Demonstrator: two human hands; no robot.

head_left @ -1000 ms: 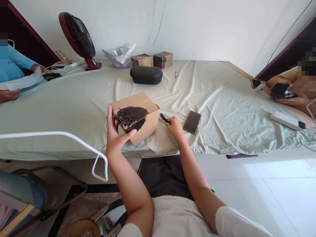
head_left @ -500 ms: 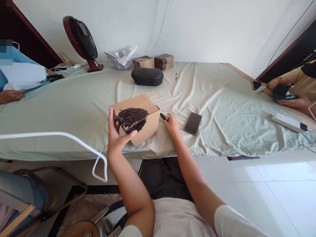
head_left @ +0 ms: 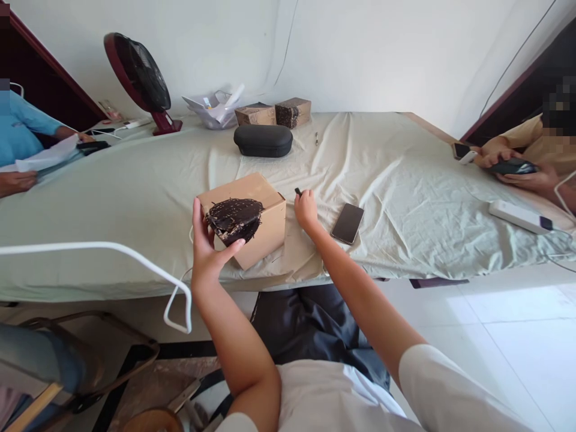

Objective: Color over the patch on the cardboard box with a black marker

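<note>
A brown cardboard box (head_left: 265, 231) stands tilted towards me on the cloth-covered table. Dense black scribbling (head_left: 236, 216) covers its upper edge and corner, which look crumpled or torn. My left hand (head_left: 209, 249) grips the box at that corner, thumb on the near side and fingers round the left side. Right of the box, apart from it, my right hand (head_left: 306, 211) is closed round a black pen (head_left: 297, 192); only one end shows above the fingers. Just right of that hand lies a dark-screened phone (head_left: 348, 223).
Behind the box sit a black hard case (head_left: 263, 141), two scribbled cartons (head_left: 293, 113), a plastic bag (head_left: 216, 111) and a fan (head_left: 139, 78). A white power strip (head_left: 521, 217) lies right. People sit at both ends. A white tube (head_left: 112, 246) crosses the left foreground.
My right hand has drawn up and away from the box's right side with the pen, turning it more upright. My left hand keeps its grip. The view has shifted slightly.
</note>
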